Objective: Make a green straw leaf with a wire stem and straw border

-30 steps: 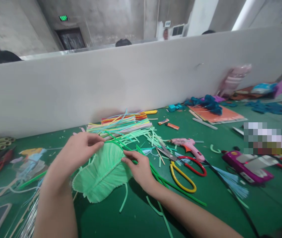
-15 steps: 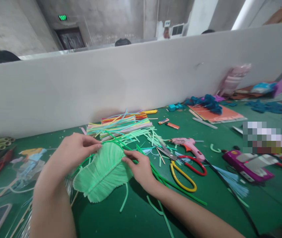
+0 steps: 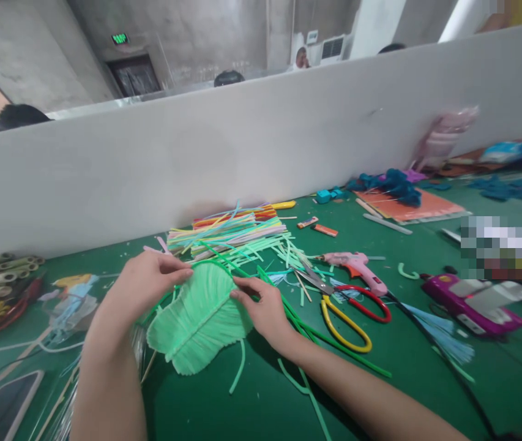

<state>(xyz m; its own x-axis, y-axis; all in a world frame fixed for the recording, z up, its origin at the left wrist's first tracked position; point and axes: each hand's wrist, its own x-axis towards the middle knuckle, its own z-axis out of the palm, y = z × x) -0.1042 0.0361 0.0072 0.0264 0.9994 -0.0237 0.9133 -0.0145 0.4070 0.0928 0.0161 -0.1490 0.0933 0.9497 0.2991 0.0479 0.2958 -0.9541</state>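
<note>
A white partition (image 3: 141, 177) is running along the far edge of the green bench (image 3: 224, 416), and a bundle of coloured strips (image 3: 242, 229) is lying near that edge. Closer in, the pale-green leaf (image 3: 205, 318) is tilting over the bench, between the strips and the near edge; whether its lower tip is touching down, I cannot tell. Now the hands: the left hand (image 3: 150, 285) is pinching the leaf's upper left rim, and the right hand (image 3: 265, 306) is gripping the right rim between thumb and fingers. Scissors (image 3: 326, 288) are lying open to the right, and a pink glue gun (image 3: 371, 278) is resting just beyond them. A dark-green wire (image 3: 217, 262) is curving along the leaf's top rim.
</note>
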